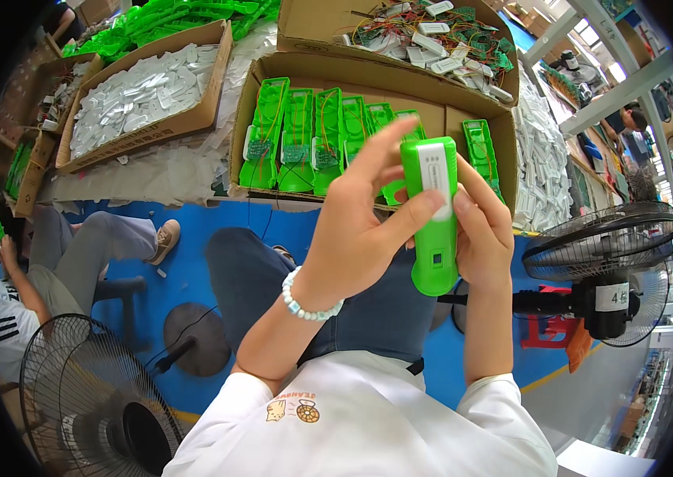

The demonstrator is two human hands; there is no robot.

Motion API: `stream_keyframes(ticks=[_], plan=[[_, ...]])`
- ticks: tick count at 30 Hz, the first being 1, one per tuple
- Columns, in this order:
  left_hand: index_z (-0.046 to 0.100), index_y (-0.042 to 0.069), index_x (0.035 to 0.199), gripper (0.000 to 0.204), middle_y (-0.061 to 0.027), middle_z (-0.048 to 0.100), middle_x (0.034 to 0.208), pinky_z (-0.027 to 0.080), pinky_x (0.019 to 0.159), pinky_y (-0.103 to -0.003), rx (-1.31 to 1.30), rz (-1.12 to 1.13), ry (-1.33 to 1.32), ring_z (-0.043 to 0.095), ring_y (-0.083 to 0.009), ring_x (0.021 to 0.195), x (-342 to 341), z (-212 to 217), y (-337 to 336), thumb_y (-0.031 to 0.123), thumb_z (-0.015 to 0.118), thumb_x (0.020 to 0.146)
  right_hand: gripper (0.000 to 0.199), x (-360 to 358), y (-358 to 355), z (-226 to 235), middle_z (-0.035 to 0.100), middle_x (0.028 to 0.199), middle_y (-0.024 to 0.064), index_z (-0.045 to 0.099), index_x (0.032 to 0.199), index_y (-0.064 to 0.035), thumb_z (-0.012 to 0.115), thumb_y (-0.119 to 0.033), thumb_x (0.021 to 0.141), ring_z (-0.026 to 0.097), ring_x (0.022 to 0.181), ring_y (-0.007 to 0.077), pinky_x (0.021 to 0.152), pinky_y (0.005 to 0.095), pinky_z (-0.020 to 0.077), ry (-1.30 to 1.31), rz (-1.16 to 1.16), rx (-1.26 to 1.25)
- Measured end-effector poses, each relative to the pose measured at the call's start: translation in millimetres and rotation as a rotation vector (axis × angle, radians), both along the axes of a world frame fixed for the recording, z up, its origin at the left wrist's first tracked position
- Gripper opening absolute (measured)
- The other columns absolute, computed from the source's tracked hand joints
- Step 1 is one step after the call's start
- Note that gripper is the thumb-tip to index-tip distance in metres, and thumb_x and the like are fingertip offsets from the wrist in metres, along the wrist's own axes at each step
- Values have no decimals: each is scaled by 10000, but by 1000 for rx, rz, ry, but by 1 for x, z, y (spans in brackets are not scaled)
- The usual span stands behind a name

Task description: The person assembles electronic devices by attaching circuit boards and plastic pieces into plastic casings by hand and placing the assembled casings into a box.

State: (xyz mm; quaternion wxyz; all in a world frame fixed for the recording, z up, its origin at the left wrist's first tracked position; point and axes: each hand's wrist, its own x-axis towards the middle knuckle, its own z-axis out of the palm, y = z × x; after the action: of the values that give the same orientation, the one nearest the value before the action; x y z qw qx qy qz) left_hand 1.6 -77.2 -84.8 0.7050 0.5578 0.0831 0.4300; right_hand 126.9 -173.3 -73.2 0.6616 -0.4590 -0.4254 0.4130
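Observation:
A green plastic casing [434, 274] with a white cover plate [432, 171] on its face stands upright between my hands, above my lap. A small square opening shows near its rounded lower end. My right hand [483, 222] grips the casing from the right, fingertips on its edge. The thumb of my left hand [368, 211] presses on the white plate; its index finger is raised and blurred, and the other fingers are partly hidden beside the casing's left edge. Just beyond, several open green casings [296, 139] with circuit boards and wires stand in a cardboard box [451, 99].
Another cardboard box [145, 131] holds white plastic pieces. Wired boards and white parts [432, 40] fill a box at the back. Floor fans stand at left [98, 397] and right [603, 246]. A co-worker [14, 302] sits at the left, a green part in hand.

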Motion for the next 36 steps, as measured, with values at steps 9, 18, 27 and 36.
stream_keyframes(ticks=[9,18,27,36], plan=[[441,-36,1304,471,-141,630,1092,503,870,-306,-68,-10,52,618,-174,1013,-5,-15,-12,-16,616,866,540,-8,-8,-16,620,1103,172,356,1404,45,575,1,912,650,876,177,662,295,568,-140,-33,-21],[431,-50,1291,449,-151,618,1115,521,798,-286,35,67,96,622,-180,985,2,-17,-16,-22,598,875,518,-8,-9,-29,626,1080,169,374,1382,56,582,-5,912,648,872,178,673,298,565,-90,-87,40],[422,-56,1336,451,-209,599,1174,541,823,-363,-167,88,-9,640,-246,975,-1,-18,-16,41,530,910,550,16,-14,-20,623,1113,185,344,1424,24,533,16,908,649,894,192,747,314,556,74,-70,63],[529,-68,1210,317,-167,649,1003,536,793,-354,-159,340,121,650,-237,866,-59,-64,-6,20,499,907,660,79,34,-6,636,1030,152,408,1397,-162,707,-152,810,633,886,232,725,348,509,-920,-613,-57]])
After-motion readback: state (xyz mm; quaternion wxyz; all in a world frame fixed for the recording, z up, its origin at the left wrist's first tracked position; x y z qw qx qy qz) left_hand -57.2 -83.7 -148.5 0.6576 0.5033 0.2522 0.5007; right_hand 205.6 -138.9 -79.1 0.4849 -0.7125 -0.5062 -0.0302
